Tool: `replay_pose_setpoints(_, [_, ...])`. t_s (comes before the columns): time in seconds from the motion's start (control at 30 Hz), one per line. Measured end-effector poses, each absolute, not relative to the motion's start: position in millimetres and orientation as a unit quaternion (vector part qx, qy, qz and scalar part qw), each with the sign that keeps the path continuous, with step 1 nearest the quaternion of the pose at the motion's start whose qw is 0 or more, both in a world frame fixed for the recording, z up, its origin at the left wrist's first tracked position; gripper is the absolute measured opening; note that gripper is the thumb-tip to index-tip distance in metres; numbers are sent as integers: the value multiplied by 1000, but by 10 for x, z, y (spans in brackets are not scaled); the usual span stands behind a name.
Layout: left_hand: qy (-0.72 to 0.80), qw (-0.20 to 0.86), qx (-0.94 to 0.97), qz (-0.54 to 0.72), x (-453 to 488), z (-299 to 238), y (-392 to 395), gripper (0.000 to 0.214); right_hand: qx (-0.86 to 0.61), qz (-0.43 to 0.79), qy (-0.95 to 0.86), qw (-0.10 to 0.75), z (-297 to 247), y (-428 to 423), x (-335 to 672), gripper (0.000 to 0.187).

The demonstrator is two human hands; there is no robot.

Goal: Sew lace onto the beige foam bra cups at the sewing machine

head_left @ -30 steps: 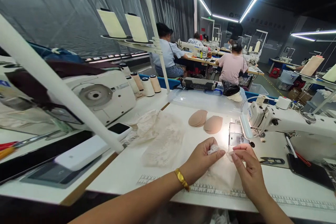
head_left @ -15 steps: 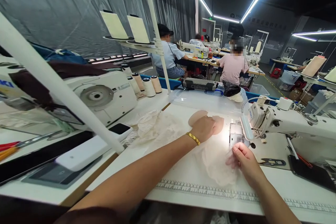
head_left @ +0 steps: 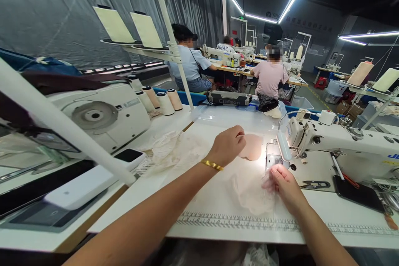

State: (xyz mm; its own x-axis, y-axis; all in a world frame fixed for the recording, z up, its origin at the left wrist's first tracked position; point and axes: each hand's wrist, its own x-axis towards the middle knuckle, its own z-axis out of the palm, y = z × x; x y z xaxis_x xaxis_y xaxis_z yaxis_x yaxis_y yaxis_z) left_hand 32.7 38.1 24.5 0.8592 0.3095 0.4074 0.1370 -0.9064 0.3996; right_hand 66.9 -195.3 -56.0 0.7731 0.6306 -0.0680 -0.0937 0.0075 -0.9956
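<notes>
Sheer pale fabric (head_left: pixel 252 193) lies bunched on the white tabletop, just in front of the sewing machine (head_left: pixel 343 137). My right hand (head_left: pixel 282 178) pinches the edge of this fabric near the needle plate (head_left: pixel 274 161). Farther back, my left hand (head_left: pixel 229 143), with a gold bracelet at the wrist, has its fingers curled in. Its fingertips are at the left edge of a beige rounded pad (head_left: pixel 253 147); whether they grip anything is hidden. The machine's small lamp (head_left: pixel 283 146) lights the pad and the fabric.
More cream lace fabric (head_left: pixel 174 149) lies at the left. A printed ruler (head_left: pixel 230 221) runs along the front edge. Thread snips (head_left: pixel 316 184) and a black phone (head_left: pixel 358 193) lie right. A slanted white pole (head_left: pixel 68 120) stands left. Co-workers sit ahead.
My left hand has shifted left and lifted off the beige pads, and the left pad no longer shows. My right hand keeps its pinch on the sheer fabric. The view has turned slightly right.
</notes>
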Motion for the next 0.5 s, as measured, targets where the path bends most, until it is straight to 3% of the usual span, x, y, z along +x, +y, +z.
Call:
replay_pose_setpoints(0.2, [90,422,890,147,-265,244,170,10,-621,250,-175,722,-554,-1925,637,58])
replay_pose_setpoints(0.3, [83,416,900,102,-403,115,35,10,-648,248,-210,689,-504,-1931,619,55])
replay_pose_setpoints(0.4, [15,352,924,147,-394,68,-79,4,-673,231,-260,653,-434,-1951,566,47])
replay_pose_setpoints(0.5, [-124,368,907,165,-309,144,-148,40,-686,217,-321,616,-360,-2009,480,38])
